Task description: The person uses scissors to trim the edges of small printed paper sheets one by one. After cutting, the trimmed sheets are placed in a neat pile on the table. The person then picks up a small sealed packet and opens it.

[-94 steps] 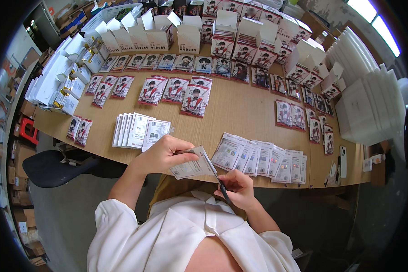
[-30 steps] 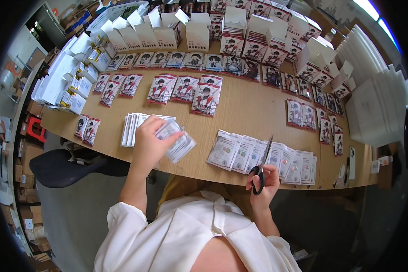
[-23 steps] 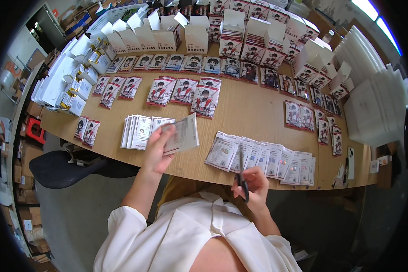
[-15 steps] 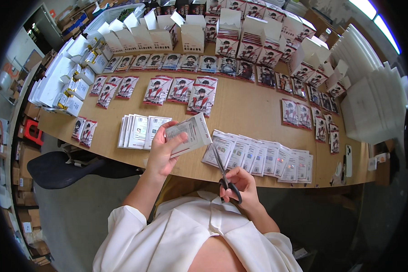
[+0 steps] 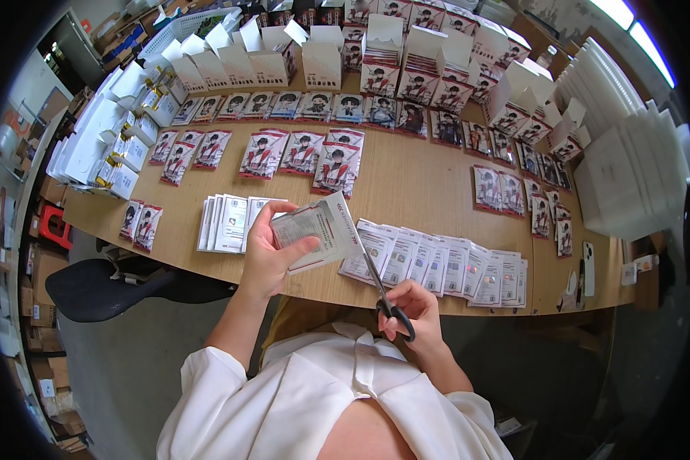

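My left hand (image 5: 272,257) grips a flat silvery foil packet (image 5: 323,228), held above the near edge of the wooden table (image 5: 422,180). My right hand (image 5: 412,313) holds black-handled scissors (image 5: 383,287) with the blades pointing up at the packet's lower right edge. A row of overlapping white packets (image 5: 445,264) lies just beyond the scissors. A smaller stack of white packets (image 5: 226,222) lies left of my left hand.
Rows of printed card packs (image 5: 303,149) with figures cover the middle and right of the table. Open white cartons (image 5: 322,54) stand along the far edge, with flat white box blanks (image 5: 629,176) stacked at right. A black office chair (image 5: 103,287) sits at lower left.
My left hand picked a packet from the left stack and carried it rightward toward me. My right hand swung the scissors up so the blades meet the packet's edge.
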`<state>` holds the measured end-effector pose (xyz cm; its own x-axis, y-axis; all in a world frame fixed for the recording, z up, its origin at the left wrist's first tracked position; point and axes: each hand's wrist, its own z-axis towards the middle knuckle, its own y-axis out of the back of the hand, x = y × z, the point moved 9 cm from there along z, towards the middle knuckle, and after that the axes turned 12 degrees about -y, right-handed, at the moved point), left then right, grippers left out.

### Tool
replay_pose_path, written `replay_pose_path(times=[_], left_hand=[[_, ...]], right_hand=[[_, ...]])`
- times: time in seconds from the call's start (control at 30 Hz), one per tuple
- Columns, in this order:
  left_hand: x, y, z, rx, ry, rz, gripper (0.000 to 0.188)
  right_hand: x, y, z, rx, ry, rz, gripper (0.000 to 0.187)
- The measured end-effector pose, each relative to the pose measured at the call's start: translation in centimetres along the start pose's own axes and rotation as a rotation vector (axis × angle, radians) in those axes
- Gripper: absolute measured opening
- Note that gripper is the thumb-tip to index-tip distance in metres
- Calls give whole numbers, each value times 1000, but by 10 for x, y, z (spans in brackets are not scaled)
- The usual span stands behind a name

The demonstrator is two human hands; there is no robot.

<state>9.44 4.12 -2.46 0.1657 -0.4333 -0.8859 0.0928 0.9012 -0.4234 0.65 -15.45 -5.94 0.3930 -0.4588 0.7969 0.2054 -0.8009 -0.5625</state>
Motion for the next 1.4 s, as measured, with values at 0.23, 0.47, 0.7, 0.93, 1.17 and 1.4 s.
replay_pose_path(times=[0.23, 0.47, 0.7, 0.93, 1.17, 1.4], left_hand=[[-19, 1, 7, 160, -157, 240, 39], [-21, -18, 5, 632, -52, 552, 32], [-11, -31, -6, 690, 42, 501, 34], [-15, -32, -8, 698, 28, 550, 35], [-17, -36, -13, 721, 56, 569, 35], [-15, -41, -14, 712, 90, 625, 32]], right_hand=[[8, -8, -1, 61, -19, -44, 29], [11, 2, -7, 99, -93, -184, 28], [10, 0, -7, 104, -79, -264, 25], [12, -3, -7, 141, -35, -338, 26], [18, -9, -7, 138, -4, -391, 24], [16, -7, -5, 99, -25, -422, 25]])
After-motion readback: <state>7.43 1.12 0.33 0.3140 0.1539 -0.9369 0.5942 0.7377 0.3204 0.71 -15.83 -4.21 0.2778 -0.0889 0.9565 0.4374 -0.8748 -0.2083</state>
